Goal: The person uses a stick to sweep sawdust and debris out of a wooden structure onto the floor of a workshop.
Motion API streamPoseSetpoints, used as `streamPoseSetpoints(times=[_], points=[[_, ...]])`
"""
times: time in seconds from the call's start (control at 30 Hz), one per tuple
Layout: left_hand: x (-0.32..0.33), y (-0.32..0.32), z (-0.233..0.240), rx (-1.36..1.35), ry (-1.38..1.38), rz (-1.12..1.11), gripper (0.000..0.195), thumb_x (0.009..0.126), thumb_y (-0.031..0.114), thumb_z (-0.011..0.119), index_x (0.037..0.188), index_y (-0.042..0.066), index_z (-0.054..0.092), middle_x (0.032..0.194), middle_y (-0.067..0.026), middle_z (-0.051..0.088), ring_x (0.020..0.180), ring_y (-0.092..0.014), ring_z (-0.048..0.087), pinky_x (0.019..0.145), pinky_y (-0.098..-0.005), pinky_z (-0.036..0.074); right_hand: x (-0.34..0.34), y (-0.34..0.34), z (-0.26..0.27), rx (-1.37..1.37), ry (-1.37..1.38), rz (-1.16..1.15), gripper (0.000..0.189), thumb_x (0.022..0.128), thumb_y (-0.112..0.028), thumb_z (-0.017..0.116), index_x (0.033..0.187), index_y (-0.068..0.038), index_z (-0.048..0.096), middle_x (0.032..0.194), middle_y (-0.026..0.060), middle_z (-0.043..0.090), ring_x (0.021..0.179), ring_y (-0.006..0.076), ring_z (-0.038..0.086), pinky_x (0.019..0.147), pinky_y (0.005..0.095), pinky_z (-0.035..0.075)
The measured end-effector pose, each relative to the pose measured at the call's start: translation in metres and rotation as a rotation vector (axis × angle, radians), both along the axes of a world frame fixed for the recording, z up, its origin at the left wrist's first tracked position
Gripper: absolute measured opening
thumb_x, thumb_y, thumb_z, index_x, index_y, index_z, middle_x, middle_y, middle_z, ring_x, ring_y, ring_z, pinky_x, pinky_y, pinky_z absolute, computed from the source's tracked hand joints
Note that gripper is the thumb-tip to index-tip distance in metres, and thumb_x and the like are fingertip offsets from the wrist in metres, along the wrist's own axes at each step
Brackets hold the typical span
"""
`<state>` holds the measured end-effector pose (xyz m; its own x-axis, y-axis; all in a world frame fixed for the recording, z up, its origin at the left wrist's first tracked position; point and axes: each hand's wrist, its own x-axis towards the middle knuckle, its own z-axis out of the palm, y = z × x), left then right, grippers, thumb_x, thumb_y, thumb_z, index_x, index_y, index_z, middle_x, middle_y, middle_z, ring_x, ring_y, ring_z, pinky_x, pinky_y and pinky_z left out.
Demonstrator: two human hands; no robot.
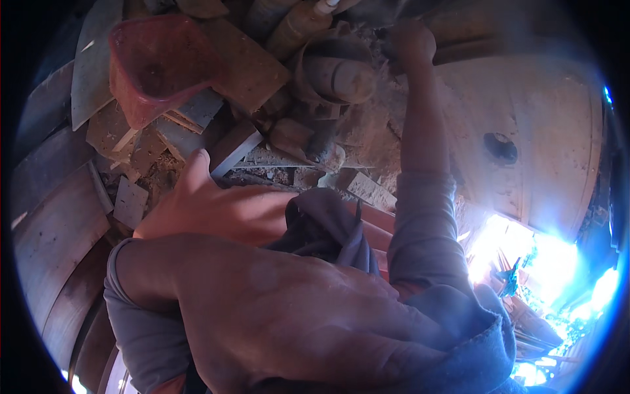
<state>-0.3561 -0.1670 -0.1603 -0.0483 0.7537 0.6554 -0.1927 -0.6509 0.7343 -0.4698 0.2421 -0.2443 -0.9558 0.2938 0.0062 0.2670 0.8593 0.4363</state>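
My left hand (295, 310) fills the lower middle, very close to the camera, its back towards me. Its fingers reach right, to a fold of grey cloth (457, 344); whether they pinch the cloth cannot be made out. My right arm stretches away to the top, where my right hand (412, 47) looks curled beside a dusty round container (339, 37). That hand's fingers are dim and partly hidden, so what it touches is unclear. A cylindrical object (352, 79) lies in the container's mouth. Orange cloth (236, 209) and a dark bunched cloth (325, 216) lie between my arms.
A red plastic tub (120, 83) stands at upper left among wood offcuts (246, 66). A dusty bottle (300, 27) is behind. Curved planks (54, 212) line the left side. A wooden panel with a hole (546, 128) stands right, above glaring light and wood scraps (534, 320).
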Motion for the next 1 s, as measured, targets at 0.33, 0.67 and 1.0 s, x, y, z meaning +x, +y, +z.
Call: streamPoseSetpoints(times=[0.33, 0.67, 1.0], points=[[0.002, 0.006, 0.001, -0.027, 0.041, -0.051, 0.062, 0.090, 0.053, 0.064, 0.141, 0.018, 0.057, 0.142, -0.0242, 0.056, 0.125, -0.050, 0.057, 0.097, -0.0720, 0.038, 0.034, 0.020, -0.075, -0.184, 0.112, -0.069, 0.027, 0.092, -0.029, 0.059, 0.092, -0.009, 0.078, 0.099, 0.0172, 0.076, 0.095, 0.0370, 0.074, 0.084, 0.0495, 0.059], [0.003, 0.015, 0.003, -0.021, 0.073, -0.115, 0.062, 0.091, 0.053, 0.064, 0.142, 0.017, 0.057, 0.142, -0.0256, 0.056, 0.126, -0.051, 0.057, 0.097, -0.0722, 0.038, -0.017, 0.077, -0.119, -0.050, 0.190, -0.062, 0.022, 0.092, -0.023, 0.058, 0.095, -0.013, 0.078, 0.096, 0.0133, 0.077, 0.092, 0.0352, 0.075, 0.078, 0.0464, 0.061], [0.001, 0.014, 0.002, -0.035, 0.100, -0.108, 0.063, 0.091, 0.053, 0.064, 0.142, 0.017, 0.057, 0.142, -0.0270, 0.055, 0.126, -0.052, 0.056, 0.097, -0.0724, 0.038, -0.024, 0.055, -0.095, -0.110, 0.098, -0.096, 0.030, 0.096, -0.024, 0.053, 0.106, -0.005, 0.074, 0.107, 0.0179, 0.075, 0.100, 0.0349, 0.074, 0.083, 0.0486, 0.060]])
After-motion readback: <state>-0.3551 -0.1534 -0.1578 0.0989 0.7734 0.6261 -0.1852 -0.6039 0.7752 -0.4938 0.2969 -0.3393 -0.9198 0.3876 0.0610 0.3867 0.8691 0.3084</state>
